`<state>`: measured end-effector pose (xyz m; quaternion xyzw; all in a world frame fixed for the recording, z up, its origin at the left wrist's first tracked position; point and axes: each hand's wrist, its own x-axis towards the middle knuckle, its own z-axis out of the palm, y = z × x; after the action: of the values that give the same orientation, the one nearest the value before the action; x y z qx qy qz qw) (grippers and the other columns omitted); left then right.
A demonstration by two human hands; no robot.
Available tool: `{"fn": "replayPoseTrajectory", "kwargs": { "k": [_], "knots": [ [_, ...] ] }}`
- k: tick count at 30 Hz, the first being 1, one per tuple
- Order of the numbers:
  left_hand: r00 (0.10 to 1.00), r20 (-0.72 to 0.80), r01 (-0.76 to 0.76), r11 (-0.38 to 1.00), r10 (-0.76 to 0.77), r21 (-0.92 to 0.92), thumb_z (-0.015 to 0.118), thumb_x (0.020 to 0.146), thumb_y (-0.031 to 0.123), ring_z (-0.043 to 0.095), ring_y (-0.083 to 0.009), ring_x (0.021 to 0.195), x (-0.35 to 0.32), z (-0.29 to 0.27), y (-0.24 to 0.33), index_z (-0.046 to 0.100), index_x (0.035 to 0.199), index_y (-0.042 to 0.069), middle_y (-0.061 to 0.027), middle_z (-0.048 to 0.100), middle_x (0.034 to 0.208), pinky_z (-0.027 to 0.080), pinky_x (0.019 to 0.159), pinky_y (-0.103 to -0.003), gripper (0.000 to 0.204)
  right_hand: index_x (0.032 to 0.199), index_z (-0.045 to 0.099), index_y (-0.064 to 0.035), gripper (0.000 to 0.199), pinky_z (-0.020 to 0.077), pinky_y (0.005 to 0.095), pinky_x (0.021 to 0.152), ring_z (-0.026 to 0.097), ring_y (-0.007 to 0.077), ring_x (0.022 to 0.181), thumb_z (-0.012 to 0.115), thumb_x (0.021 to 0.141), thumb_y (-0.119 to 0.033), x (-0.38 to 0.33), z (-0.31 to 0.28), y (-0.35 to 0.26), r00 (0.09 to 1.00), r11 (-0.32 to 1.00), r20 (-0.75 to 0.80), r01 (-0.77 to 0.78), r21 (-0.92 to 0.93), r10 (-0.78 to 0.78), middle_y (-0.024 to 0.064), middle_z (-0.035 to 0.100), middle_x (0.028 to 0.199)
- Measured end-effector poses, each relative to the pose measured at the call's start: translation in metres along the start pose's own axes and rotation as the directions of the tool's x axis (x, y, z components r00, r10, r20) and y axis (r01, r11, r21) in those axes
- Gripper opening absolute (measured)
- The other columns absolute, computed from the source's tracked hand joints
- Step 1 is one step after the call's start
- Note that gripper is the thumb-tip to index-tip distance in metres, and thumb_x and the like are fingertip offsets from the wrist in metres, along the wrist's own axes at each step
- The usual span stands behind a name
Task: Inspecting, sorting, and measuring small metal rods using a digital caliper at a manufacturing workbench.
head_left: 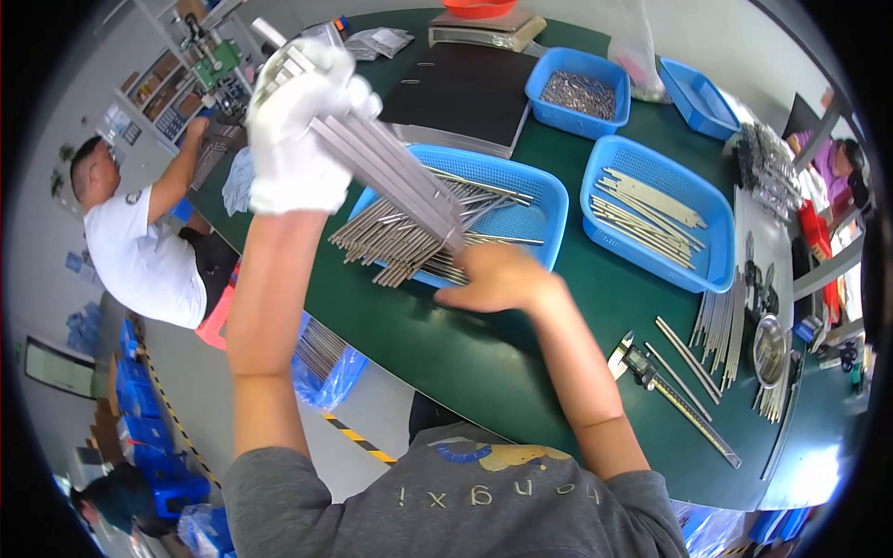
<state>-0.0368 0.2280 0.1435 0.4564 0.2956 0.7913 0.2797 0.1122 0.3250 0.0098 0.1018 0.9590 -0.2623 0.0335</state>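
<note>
My left hand (pixel 302 130), in a white glove, is closed around a bundle of flat grey metal strips (pixel 391 177). The bundle slants down to the right, and its upper ends stick out above the glove. At its lower end is my bare right hand (pixel 502 277), slightly blurred, thumb and fingers apart, close against the strip ends; whether it touches them is hard to tell. Beneath the bundle, a blue perforated basket (pixel 555 200) holds a heap of thin metal rods (pixel 395 244), many jutting over its near left rim.
Right of it stands another blue basket (pixel 724 244) with pale strips. Behind are a blue basket (pixel 614 121) of small metal parts and a black board (pixel 465 93). A caliper (pixel 684 400), loose rods (pixel 688 358) and a metal bowl (pixel 769 349) lie right. A person (pixel 149 232) sits left.
</note>
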Motion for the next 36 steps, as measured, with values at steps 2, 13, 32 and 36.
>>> {"fn": "replayPoseTrajectory", "kwargs": {
  "k": [2,13,32,36],
  "knots": [
    [0.998,0.058,-0.028,0.996,0.033,-0.079,0.052,0.064,-0.003,0.049,-0.0183,0.056,-0.03,-0.016,0.031,0.048,0.084,0.003,-0.0069,0.05,0.073,0.043,0.057,-0.033,0.021,0.085,0.062,-0.0053,0.03,0.0479,0.0374,0.07,0.061,0.029,0.081,0.063,0.068,-0.03,0.004,-0.013,0.016,0.979,0.997,-0.195,-0.052,0.06,0.062,0.0132,0.063,0.083],
    [0.871,-0.173,-0.288,0.762,0.46,0.58,0.059,0.059,-0.002,0.052,-0.0211,0.06,-0.18,0.032,-0.064,0.052,0.075,0.004,-0.0093,0.051,0.068,0.04,0.053,-0.032,0.018,0.074,0.059,0.002,0.018,0.0466,0.0465,0.068,0.059,0.0396,0.077,0.061,0.069,-0.015,0.142,0.011,0.112,0.945,0.866,-0.327,-0.17,-0.47,0.008,0.0236,0.06,0.079],
    [0.918,-0.053,-0.324,0.823,0.392,0.467,0.063,0.057,0.002,0.052,-0.0248,0.055,-0.159,0.062,-0.112,0.053,0.069,0.006,-0.0092,0.054,0.062,0.04,0.051,-0.034,0.016,0.107,0.048,0.0039,0.048,0.0486,0.0389,0.073,0.057,0.0353,0.089,0.069,0.069,-0.017,0.145,0.005,0.211,0.858,0.873,-0.166,0.473,-0.115,-0.487,0.0235,0.054,0.094],
    [0.892,-0.105,-0.345,0.813,0.44,0.469,0.063,0.057,0.003,0.051,-0.0246,0.055,-0.16,0.061,-0.116,0.053,0.068,0.006,-0.0094,0.053,0.062,0.04,0.051,-0.034,0.016,0.111,0.043,0.0053,0.063,0.0368,0.0442,0.087,0.044,0.0432,0.105,0.073,0.062,-0.019,0.072,-0.018,0.09,0.901,0.855,0.096,0.431,-0.287,-0.422,0.0279,0.048,0.106]
  ]
}}
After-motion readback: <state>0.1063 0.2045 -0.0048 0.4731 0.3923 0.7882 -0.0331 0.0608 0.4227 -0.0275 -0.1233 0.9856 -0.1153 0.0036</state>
